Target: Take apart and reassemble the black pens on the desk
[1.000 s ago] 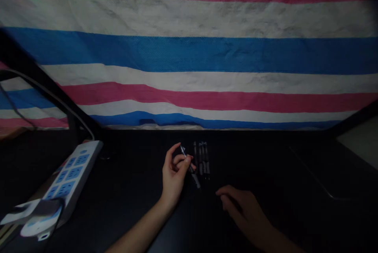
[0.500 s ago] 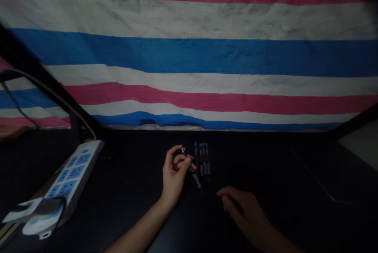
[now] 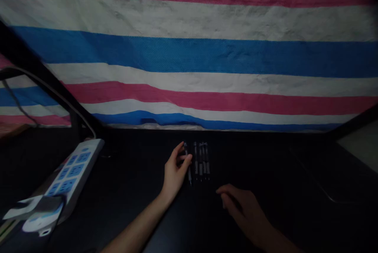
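Several dark pens [image 3: 201,162] lie side by side in a row on a black table [image 3: 130,190], near its far edge. My left hand [image 3: 175,170] rests at the row's left end, thumb and fingers closed on the leftmost pen [image 3: 188,164], which lies flat and parallel to the others. My right hand [image 3: 243,209] lies on the table below and right of the row, fingers loosely stretched, holding nothing.
A white power strip [image 3: 69,176] with blue sockets lies at the left, a plug and cable at its near end. A striped red, white and blue tarp [image 3: 189,56] hangs behind the table. A dark flat object [image 3: 325,170] lies at the right.
My left hand has lowered the tilted pen and set it flat, parallel with the row's left end. My right hand has barely moved.
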`<state>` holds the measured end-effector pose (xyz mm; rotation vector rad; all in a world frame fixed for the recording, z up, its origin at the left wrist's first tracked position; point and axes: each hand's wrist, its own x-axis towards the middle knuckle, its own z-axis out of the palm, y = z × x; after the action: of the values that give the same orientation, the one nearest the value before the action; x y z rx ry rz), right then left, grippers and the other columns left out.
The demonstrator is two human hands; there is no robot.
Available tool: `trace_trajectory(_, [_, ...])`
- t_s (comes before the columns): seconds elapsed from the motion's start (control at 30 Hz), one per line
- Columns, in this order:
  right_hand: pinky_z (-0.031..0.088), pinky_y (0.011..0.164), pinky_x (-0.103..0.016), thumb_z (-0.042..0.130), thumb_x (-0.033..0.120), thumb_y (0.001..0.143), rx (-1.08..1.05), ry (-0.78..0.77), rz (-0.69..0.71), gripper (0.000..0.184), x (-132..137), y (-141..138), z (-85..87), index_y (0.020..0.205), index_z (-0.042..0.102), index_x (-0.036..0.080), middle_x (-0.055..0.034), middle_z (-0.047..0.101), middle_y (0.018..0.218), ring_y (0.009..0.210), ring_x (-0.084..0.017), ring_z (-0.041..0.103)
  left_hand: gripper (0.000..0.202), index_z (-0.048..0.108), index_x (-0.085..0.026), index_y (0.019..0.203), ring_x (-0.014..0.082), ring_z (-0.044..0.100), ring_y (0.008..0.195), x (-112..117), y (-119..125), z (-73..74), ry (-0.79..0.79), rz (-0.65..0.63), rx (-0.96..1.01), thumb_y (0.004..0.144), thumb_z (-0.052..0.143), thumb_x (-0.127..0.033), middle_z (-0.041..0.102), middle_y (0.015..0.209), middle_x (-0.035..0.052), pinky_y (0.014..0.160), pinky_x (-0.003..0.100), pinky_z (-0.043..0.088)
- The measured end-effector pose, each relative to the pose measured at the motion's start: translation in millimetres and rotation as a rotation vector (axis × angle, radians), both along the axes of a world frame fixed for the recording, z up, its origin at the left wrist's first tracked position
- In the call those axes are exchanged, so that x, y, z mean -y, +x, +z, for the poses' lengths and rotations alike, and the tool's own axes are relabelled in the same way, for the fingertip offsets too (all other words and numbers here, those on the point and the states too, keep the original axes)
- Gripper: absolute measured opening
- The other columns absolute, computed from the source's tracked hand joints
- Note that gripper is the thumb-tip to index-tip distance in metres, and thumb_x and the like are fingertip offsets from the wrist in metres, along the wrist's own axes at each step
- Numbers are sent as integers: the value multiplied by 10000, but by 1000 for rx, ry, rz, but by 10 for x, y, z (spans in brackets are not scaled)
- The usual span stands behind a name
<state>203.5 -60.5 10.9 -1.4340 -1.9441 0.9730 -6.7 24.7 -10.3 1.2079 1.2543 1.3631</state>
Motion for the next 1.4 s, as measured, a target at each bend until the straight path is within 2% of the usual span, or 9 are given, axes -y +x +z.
trace_trajectory(0.13, [426,551,-229,354,392,964,-6,12,-6,310,-21,17,-18,1005,623,244,20,594,647,579,-130,575,504,464,-264,1323,249,569,1163,9,10,-20,7,-74,-22,853,592,-389,517,1368,88,982,393,460])
trace_trajectory(0.27, [453,560,-234,364,369,962,6,16,-13,285,-59,27,-15,1000,618,246,19,609,658,580,-131,589,471,431,-287,1334,260,440,1299,8,28,8,-20,-111,28,879,532,-356,401,1469,67,1075,430,351])
trace_trajectory(0.37, [501,611,-245,429,327,935,1,85,-21,215,-88,42,-36,1044,596,245,1,652,767,651,-139,624,479,427,-261,1315,257,459,1270,-5,14,36,-25,-112,23,844,509,-243,408,1447,80,1055,448,365])
trace_trajectory(0.47, [522,850,-313,492,256,893,23,216,41,291,-113,69,-69,1181,529,250,-55,641,1096,961,-181,635,547,495,-202,1195,245,537,1123,-11,-22,60,27,-113,-141,669,479,-56,535,1252,94,955,437,445])
trace_trajectory(0.57, [442,1021,-387,498,217,883,79,277,108,448,-129,102,-100,1321,425,272,-75,532,1309,1208,-210,515,618,531,-186,1076,237,556,1009,10,-50,83,140,-221,-400,504,421,19,574,1063,68,893,423,470])
trace_trajectory(0.67, [409,1063,-422,487,223,894,120,275,130,533,-139,122,-124,1401,337,291,-72,464,1394,1283,-220,449,693,515,-200,1103,247,513,1091,53,-46,99,279,-355,-589,467,394,48,539,1116,68,971,442,427])
trace_trajectory(0.83, [420,1059,-434,488,232,895,121,254,103,555,-168,129,-119,1419,318,302,-63,449,1418,1290,-229,448,704,459,-217,1200,241,489,1153,87,-16,87,355,-383,-675,564,403,79,508,1191,80,1011,438,410])
trace_trajectory(1.0, [427,1051,-426,467,218,905,100,266,75,539,-220,155,-116,1413,308,304,-57,463,1404,1267,-214,473,452,501,-216,1145,226,548,1079,46,-28,62,365,-318,-669,756,436,4,548,1141,79,934,412,469])
trace_trajectory(1.4, [436,1032,-428,461,204,902,86,334,14,479,-319,209,-183,1370,372,256,-84,517,1346,1235,-218,497,372,577,-213,1004,184,599,977,88,29,76,425,-438,-671,776,397,20,573,1065,65,855,331,514])
